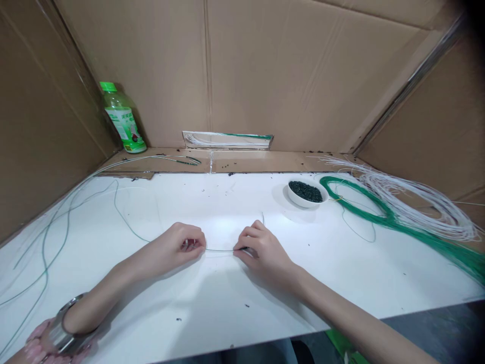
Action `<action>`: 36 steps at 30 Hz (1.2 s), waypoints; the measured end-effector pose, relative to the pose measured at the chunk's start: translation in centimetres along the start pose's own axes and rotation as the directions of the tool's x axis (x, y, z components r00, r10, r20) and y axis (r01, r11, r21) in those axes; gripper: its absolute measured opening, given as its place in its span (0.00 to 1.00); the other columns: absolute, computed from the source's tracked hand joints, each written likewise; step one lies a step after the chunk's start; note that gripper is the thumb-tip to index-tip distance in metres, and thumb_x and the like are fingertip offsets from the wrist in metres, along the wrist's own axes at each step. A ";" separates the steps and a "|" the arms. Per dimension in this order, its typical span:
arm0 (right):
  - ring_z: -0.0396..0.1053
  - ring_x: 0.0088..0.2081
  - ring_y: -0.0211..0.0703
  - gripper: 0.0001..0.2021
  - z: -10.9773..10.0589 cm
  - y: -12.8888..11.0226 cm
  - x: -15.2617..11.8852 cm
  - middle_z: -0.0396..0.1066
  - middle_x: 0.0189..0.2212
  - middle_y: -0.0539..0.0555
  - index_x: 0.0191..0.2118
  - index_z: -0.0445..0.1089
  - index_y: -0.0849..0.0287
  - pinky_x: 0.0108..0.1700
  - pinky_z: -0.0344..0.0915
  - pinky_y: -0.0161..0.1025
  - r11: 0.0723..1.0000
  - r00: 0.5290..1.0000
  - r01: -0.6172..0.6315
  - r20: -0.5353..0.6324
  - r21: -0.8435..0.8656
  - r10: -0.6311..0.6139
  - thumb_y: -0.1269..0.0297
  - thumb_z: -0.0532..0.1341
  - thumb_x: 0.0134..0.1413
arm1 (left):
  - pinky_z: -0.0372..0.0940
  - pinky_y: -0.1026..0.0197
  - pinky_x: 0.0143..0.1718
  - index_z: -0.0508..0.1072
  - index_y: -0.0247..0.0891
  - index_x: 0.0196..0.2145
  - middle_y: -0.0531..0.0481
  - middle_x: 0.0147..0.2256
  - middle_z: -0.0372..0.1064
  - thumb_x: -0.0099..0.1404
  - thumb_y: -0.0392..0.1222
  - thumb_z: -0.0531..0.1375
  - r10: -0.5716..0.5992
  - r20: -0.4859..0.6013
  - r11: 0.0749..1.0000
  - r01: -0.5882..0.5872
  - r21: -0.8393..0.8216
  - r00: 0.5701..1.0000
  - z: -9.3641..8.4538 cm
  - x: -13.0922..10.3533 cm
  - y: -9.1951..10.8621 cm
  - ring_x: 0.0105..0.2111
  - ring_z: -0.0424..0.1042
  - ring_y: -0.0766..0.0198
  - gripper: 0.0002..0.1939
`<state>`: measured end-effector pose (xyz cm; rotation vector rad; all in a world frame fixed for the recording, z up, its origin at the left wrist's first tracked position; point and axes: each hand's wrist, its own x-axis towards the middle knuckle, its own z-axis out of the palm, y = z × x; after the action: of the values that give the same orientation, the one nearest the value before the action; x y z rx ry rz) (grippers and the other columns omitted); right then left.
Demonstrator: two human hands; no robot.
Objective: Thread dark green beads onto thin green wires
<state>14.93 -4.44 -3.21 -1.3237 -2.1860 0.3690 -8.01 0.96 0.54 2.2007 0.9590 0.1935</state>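
- We see the left hand [187,242] with its fingertips drawn together on a thin green strand [219,249], seemingly to steady it.
- We see the right hand [259,247] pinching the same strand; something dark shows at its fingertips, too small for us to identify. A grip on either side of the short bare length probably keeps it straight.
- The strand spans the gap between the hands above the white worktop [212,313], and a length trails left past the forearm, where it seems kept out of the way.
- We find a white bowl [305,203] of dark beads [305,191] beyond the right hand, likely for easy reach; its sides would keep small pieces gathered.
- The green coil [390,215] and white coil [454,227] lie at the right, looped presumably against tangling.
- We judge the bottle [125,124] set in the far left corner to leave room for the hands.
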 end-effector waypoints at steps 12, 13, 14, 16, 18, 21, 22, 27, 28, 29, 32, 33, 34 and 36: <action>0.57 0.32 0.42 0.05 -1.9 1.8 -1.6 0.70 0.28 0.54 0.29 0.74 0.58 0.35 0.61 0.40 1.000 1.000 0.019 0.009 -0.025 -0.018 0.70 0.60 0.52 | 0.53 0.67 0.25 0.68 0.36 0.24 0.53 0.23 0.62 0.60 0.37 0.51 0.014 0.007 1.000 -0.014 0.000 1.000 -0.1 0.0 -0.2 0.23 0.57 0.69 0.10; 0.57 0.32 0.42 0.05 -2.0 1.8 -1.5 0.70 0.28 0.54 0.30 0.74 0.58 0.35 0.61 0.40 1.000 1.000 0.015 0.016 -0.022 -0.015 0.70 0.61 0.52 | 0.53 0.67 0.25 0.68 0.36 0.24 0.53 0.23 0.63 0.60 0.37 0.51 0.009 0.008 1.000 -0.009 0.001 1.000 -0.1 0.0 -0.2 0.23 0.57 0.69 0.10; 0.57 0.32 0.42 0.05 -2.1 1.9 -1.5 0.71 0.28 0.54 0.30 0.75 0.58 0.36 0.61 0.40 1.000 1.000 0.012 0.024 -0.020 -0.012 0.70 0.61 0.52 | 0.53 0.67 0.25 0.68 0.36 0.24 0.53 0.23 0.62 0.60 0.37 0.51 0.004 0.010 1.000 -0.004 0.001 1.000 -0.1 0.0 -0.2 0.23 0.57 0.69 0.10; 0.57 0.32 0.42 0.05 -2.4 2.0 -1.5 0.71 0.29 0.54 0.32 0.75 0.57 0.37 0.61 0.41 1.000 0.999 -0.003 0.046 -0.016 0.004 0.70 0.61 0.52 | 0.53 0.67 0.25 0.68 0.36 0.24 0.53 0.23 0.62 0.60 0.38 0.51 -0.004 0.014 1.000 0.004 0.003 1.000 -0.1 0.0 -0.3 0.23 0.57 0.69 0.10; 0.59 0.34 0.42 0.06 -2.9 2.2 -1.6 0.72 0.31 0.54 0.35 0.75 0.57 0.39 0.61 0.42 1.000 0.997 -0.019 0.075 -0.013 0.020 0.68 0.61 0.52 | 0.54 0.66 0.26 0.68 0.36 0.25 0.53 0.24 0.63 0.60 0.38 0.51 -0.013 0.022 1.000 0.013 0.003 1.000 -0.1 0.0 -0.4 0.24 0.58 0.69 0.10; 0.61 0.37 0.43 0.08 -3.8 2.6 -1.9 0.71 0.34 0.54 0.39 0.73 0.56 0.40 0.62 0.42 0.999 0.995 -0.043 0.095 -0.012 0.044 0.68 0.62 0.50 | 0.56 0.65 0.27 0.68 0.37 0.26 0.52 0.26 0.66 0.61 0.40 0.51 -0.018 0.036 1.000 0.018 0.013 0.999 -0.3 -0.2 -0.4 0.26 0.62 0.67 0.10; 0.61 0.37 0.44 0.08 -4.1 2.8 -1.9 0.71 0.34 0.54 0.39 0.73 0.56 0.39 0.62 0.41 0.999 0.994 -0.047 0.094 -0.010 0.048 0.69 0.62 0.50 | 0.57 0.65 0.28 0.69 0.37 0.27 0.51 0.28 0.67 0.62 0.41 0.51 -0.014 0.038 1.000 0.013 0.024 0.999 -0.4 -0.2 -0.4 0.26 0.63 0.66 0.11; 0.59 0.35 0.43 0.05 -4.3 3.0 -1.9 0.71 0.31 0.54 0.34 0.73 0.57 0.37 0.61 0.40 0.999 0.993 -0.032 0.111 0.008 0.031 0.70 0.60 0.53 | 0.59 0.62 0.36 0.70 0.40 0.36 0.49 0.38 0.68 0.62 0.47 0.54 0.037 -0.039 0.989 -0.031 0.143 0.999 0.1 0.1 0.5 0.35 0.66 0.62 0.10; 0.59 0.35 0.43 0.05 -4.2 3.0 -1.8 0.71 0.31 0.54 0.33 0.73 0.58 0.36 0.61 0.40 1.000 0.992 -0.026 0.121 0.012 0.025 0.70 0.60 0.53 | 0.59 0.62 0.37 0.70 0.40 0.38 0.49 0.39 0.68 0.62 0.47 0.55 0.055 -0.056 0.984 -0.045 0.171 0.997 0.5 0.4 0.7 0.37 0.67 0.61 0.10; 0.59 0.34 0.43 0.05 -4.1 2.9 -1.7 0.71 0.30 0.54 0.33 0.73 0.58 0.35 0.61 0.39 1.000 0.991 -0.022 0.129 0.015 0.019 0.70 0.60 0.53 | 0.59 0.61 0.37 0.70 0.41 0.38 0.50 0.39 0.68 0.62 0.46 0.55 0.073 -0.063 0.980 -0.060 0.190 0.995 1.0 0.7 0.8 0.37 0.66 0.61 0.10; 0.58 0.33 0.42 0.05 -4.0 2.8 -1.6 0.71 0.29 0.54 0.32 0.73 0.58 0.34 0.60 0.38 1.000 0.990 -0.008 0.143 0.017 0.006 0.70 0.60 0.54 | 0.58 0.63 0.35 0.70 0.40 0.33 0.51 0.35 0.68 0.64 0.41 0.52 0.104 -0.052 0.979 -0.093 0.184 0.993 2.2 1.4 0.9 0.34 0.66 0.63 0.08; 0.58 0.34 0.42 0.05 -4.0 2.9 -1.6 0.71 0.30 0.54 0.32 0.74 0.58 0.34 0.60 0.39 1.000 0.989 -0.005 0.145 0.016 0.002 0.70 0.60 0.54 | 0.58 0.63 0.34 0.69 0.39 0.31 0.51 0.34 0.67 0.65 0.39 0.50 0.103 -0.045 0.982 -0.094 0.165 0.994 2.5 1.5 0.9 0.33 0.65 0.64 0.09; 0.58 0.34 0.42 0.05 -4.0 3.0 -1.6 0.71 0.30 0.54 0.32 0.74 0.57 0.34 0.61 0.39 1.000 0.989 -0.003 0.147 0.017 0.000 0.70 0.59 0.54 | 0.58 0.63 0.33 0.68 0.39 0.29 0.51 0.32 0.67 0.65 0.38 0.49 0.099 -0.039 0.985 -0.092 0.145 0.994 2.6 1.5 0.9 0.31 0.65 0.65 0.10; 0.59 0.34 0.42 0.05 -4.2 3.2 -1.8 0.71 0.30 0.54 0.32 0.74 0.57 0.34 0.61 0.39 1.000 0.989 -0.007 0.148 0.021 0.003 0.70 0.59 0.54 | 0.57 0.64 0.31 0.67 0.38 0.28 0.51 0.31 0.66 0.65 0.37 0.48 0.095 -0.035 0.989 -0.091 0.116 0.995 2.6 1.4 0.7 0.29 0.63 0.66 0.11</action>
<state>20.32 -4.67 -1.91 -1.3283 -2.2936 0.5060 -5.57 0.10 -1.10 2.3571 0.9101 0.2325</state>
